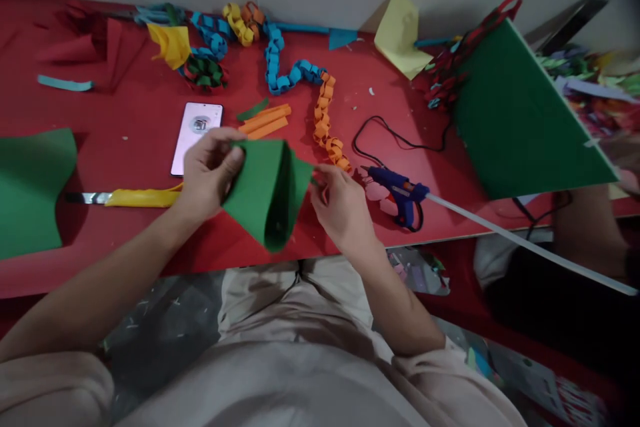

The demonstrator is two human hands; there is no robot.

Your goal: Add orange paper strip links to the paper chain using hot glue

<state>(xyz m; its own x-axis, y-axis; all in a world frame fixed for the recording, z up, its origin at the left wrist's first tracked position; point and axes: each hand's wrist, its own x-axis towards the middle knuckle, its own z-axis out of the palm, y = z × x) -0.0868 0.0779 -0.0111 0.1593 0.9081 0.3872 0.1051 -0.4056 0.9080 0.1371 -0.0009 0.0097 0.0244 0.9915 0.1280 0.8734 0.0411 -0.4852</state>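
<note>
OK, left grip (pixel 213 167) pinches one side of the green craft sheet (pixel 257 180), right grip (pixel 343 207) its opposite corner; both closed on it. Sheet is held up left of the glue gun (pixel 400 189), bent into a loose open loop. For a clean fold: match edges first, then crease from the middle out, flat on the worktop (pixel 125 120). Avoid the gun's nozzle. Orange paper chain (pixel 324 107) lies beyond and left of the gun; box cutter (pixel 143 198), blade exposed, is farther left of it, so mind the left forearm.
</note>
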